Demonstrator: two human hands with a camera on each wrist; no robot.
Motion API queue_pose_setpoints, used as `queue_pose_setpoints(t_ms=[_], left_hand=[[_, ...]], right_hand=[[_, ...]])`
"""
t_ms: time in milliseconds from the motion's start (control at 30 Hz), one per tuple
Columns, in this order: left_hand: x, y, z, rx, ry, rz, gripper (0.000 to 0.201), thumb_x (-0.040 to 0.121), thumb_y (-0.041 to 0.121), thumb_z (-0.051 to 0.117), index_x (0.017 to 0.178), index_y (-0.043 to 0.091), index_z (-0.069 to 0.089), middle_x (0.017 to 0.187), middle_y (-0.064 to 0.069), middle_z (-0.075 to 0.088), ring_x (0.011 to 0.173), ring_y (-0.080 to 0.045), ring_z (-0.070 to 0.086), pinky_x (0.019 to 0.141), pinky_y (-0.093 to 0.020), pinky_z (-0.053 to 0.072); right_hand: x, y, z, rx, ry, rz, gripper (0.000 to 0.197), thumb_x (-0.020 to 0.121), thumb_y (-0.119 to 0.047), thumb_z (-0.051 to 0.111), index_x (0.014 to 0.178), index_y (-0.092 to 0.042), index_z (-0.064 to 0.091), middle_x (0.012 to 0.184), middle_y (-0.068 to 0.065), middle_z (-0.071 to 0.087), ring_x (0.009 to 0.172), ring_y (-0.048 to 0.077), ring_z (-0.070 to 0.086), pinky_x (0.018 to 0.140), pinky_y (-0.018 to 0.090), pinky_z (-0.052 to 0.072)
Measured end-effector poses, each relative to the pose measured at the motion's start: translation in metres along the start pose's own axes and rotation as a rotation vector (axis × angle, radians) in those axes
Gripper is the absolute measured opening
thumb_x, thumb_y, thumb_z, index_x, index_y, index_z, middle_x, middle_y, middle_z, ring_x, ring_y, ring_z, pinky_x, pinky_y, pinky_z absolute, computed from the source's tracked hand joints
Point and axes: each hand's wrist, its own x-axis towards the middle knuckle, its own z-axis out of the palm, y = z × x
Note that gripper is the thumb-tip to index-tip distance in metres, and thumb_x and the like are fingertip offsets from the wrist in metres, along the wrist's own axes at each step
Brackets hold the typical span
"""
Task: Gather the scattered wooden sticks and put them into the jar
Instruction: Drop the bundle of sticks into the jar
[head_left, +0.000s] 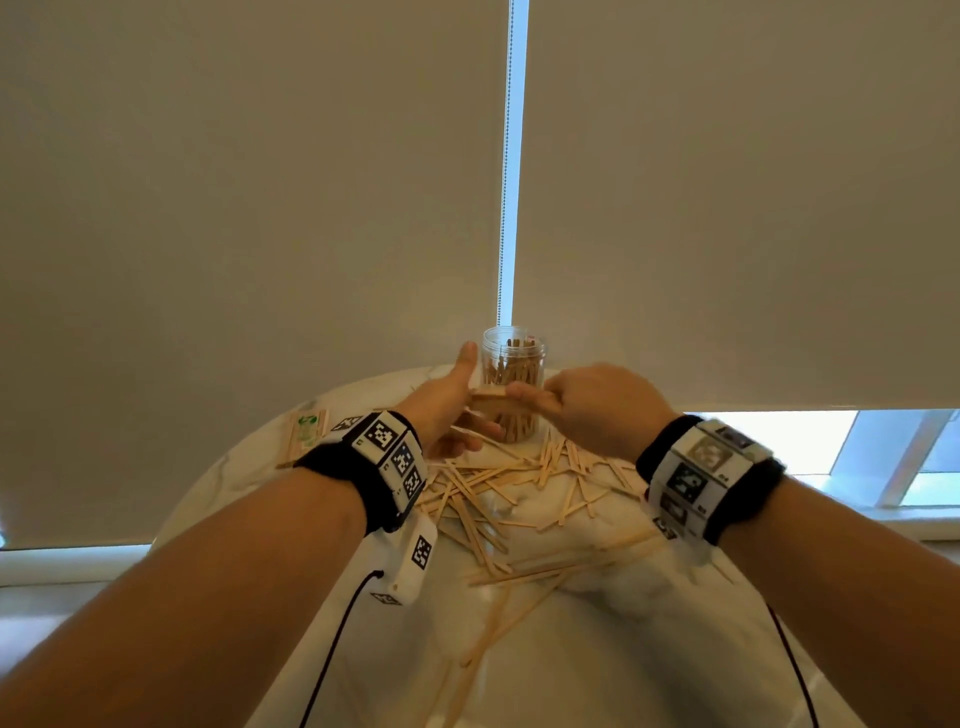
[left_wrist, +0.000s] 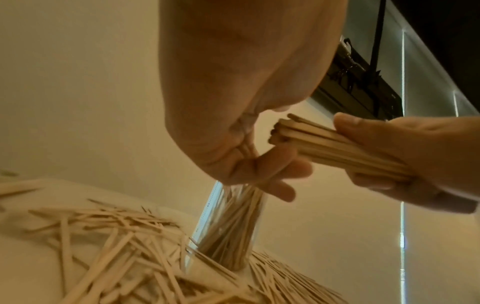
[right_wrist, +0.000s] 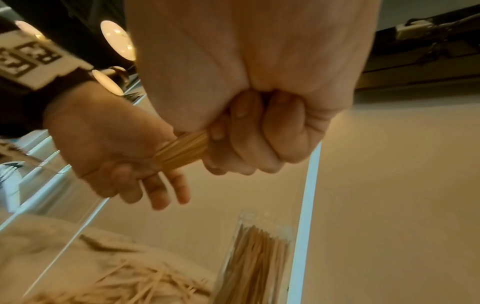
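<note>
A clear jar (head_left: 512, 382) partly filled with wooden sticks stands upright at the far side of the round white table (head_left: 571, 649). Just in front of it my right hand (head_left: 571, 402) grips a bundle of sticks (head_left: 491, 400), fist closed round it (right_wrist: 249, 139). My left hand (head_left: 457, 415) is held against the bundle's other end with thumb raised and fingers (left_wrist: 280, 174) fairly straight; the stick ends (left_wrist: 283, 133) sit at its palm. Many loose sticks (head_left: 493, 493) lie scattered on the table below both hands and around the jar's base (left_wrist: 228, 236).
A small packet with green print (head_left: 306, 428) lies at the table's far left. Pale roller blinds (head_left: 260, 208) hang right behind the jar, with a bead chain (head_left: 503, 208) in the gap. Loose sticks reach down the table's middle (head_left: 498, 623).
</note>
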Motion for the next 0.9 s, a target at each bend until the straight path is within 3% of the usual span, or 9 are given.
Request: queue_pose_setpoints(t_ms=[167, 233, 300, 400, 467, 533, 667, 800, 900], left_hand=[[0.051, 0.017, -0.018, 0.215, 0.133, 0.132, 0.038, 0.099, 0.039, 0.057, 0.117, 0.005, 0.061, 0.1, -0.009, 0.073, 0.08, -0.019, 0.068, 0.075, -0.033, 0.059], [0.074, 0.025, -0.019, 0.334, 0.148, 0.178, 0.041, 0.092, 0.037, 0.07, 0.119, 0.009, 0.057, 0.105, -0.008, 0.069, 0.092, -0.021, 0.068, 0.081, -0.037, 0.061], [0.096, 0.032, -0.015, 0.415, 0.135, 0.191, 0.067, 0.081, 0.04, 0.08, 0.133, 0.014, 0.047, 0.118, -0.008, 0.063, 0.103, -0.023, 0.065, 0.088, -0.042, 0.059], [0.129, 0.032, -0.003, 0.473, 0.089, 0.223, 0.117, 0.07, 0.047, 0.087, 0.156, 0.014, 0.016, 0.144, -0.012, 0.05, 0.124, -0.03, 0.055, 0.104, -0.04, 0.047], [0.151, 0.027, 0.005, 0.436, 0.085, 0.233, 0.141, 0.061, 0.054, 0.09, 0.159, 0.018, -0.005, 0.15, -0.013, 0.044, 0.13, -0.031, 0.051, 0.104, -0.038, 0.045], [0.164, 0.023, 0.01, 0.402, 0.066, 0.254, 0.147, 0.06, 0.054, 0.09, 0.158, 0.02, -0.014, 0.15, -0.012, 0.044, 0.131, -0.03, 0.051, 0.105, -0.038, 0.044], [0.174, 0.01, 0.013, 0.301, 0.03, 0.35, 0.124, 0.07, 0.034, 0.089, 0.158, 0.017, 0.004, 0.148, -0.005, 0.048, 0.131, -0.024, 0.051, 0.102, -0.03, 0.041], [0.181, 0.0, 0.013, 0.298, 0.024, 0.373, 0.119, 0.067, 0.039, 0.09, 0.155, 0.025, 0.01, 0.141, -0.009, 0.053, 0.122, -0.026, 0.057, 0.101, -0.037, 0.048], [0.182, -0.003, 0.016, 0.285, 0.044, 0.388, 0.12, 0.064, 0.041, 0.091, 0.153, 0.029, 0.011, 0.14, -0.01, 0.052, 0.122, -0.029, 0.056, 0.103, -0.045, 0.049]], right_hand=[[0.057, 0.038, -0.038, -0.089, 0.051, 0.186, 0.086, 0.086, -0.085, 0.013, 0.079, -0.021, 0.069, 0.067, -0.001, 0.064, 0.062, 0.015, 0.061, 0.06, 0.031, 0.051], [0.085, 0.044, -0.047, -0.199, 0.02, 0.223, 0.082, 0.088, -0.083, 0.018, 0.081, -0.019, 0.068, 0.071, 0.0, 0.066, 0.067, 0.016, 0.062, 0.062, 0.031, 0.049], [0.114, 0.045, -0.05, -0.349, -0.027, 0.228, 0.078, 0.09, -0.081, 0.024, 0.081, -0.016, 0.066, 0.072, 0.0, 0.065, 0.069, 0.016, 0.061, 0.062, 0.03, 0.047], [0.151, 0.039, -0.044, -0.536, -0.139, 0.18, 0.069, 0.088, -0.082, 0.034, 0.075, -0.017, 0.053, 0.074, -0.002, 0.059, 0.076, 0.018, 0.06, 0.067, 0.032, 0.048], [0.173, 0.034, -0.033, -0.637, -0.201, 0.133, 0.065, 0.087, -0.081, 0.038, 0.076, -0.018, 0.05, 0.074, -0.005, 0.055, 0.078, 0.019, 0.058, 0.066, 0.032, 0.048], [0.19, 0.029, -0.023, -0.677, -0.205, 0.097, 0.064, 0.087, -0.081, 0.039, 0.082, -0.018, 0.052, 0.074, -0.005, 0.053, 0.07, 0.016, 0.055, 0.064, 0.032, 0.046], [0.217, 0.025, -0.015, -0.714, -0.211, 0.082, 0.07, 0.086, -0.081, 0.041, 0.069, -0.014, 0.052, 0.07, -0.003, 0.056, 0.059, 0.013, 0.05, 0.065, 0.031, 0.049], [0.227, 0.039, -0.017, -0.818, -0.28, 0.053, 0.059, 0.079, -0.073, 0.064, 0.058, -0.019, 0.058, 0.058, -0.009, 0.057, 0.052, 0.012, 0.054, 0.055, 0.025, 0.044], [0.225, 0.041, -0.015, -0.821, -0.279, 0.06, 0.06, 0.079, -0.077, 0.061, 0.06, -0.02, 0.06, 0.056, -0.011, 0.057, 0.051, 0.01, 0.053, 0.049, 0.025, 0.038]])
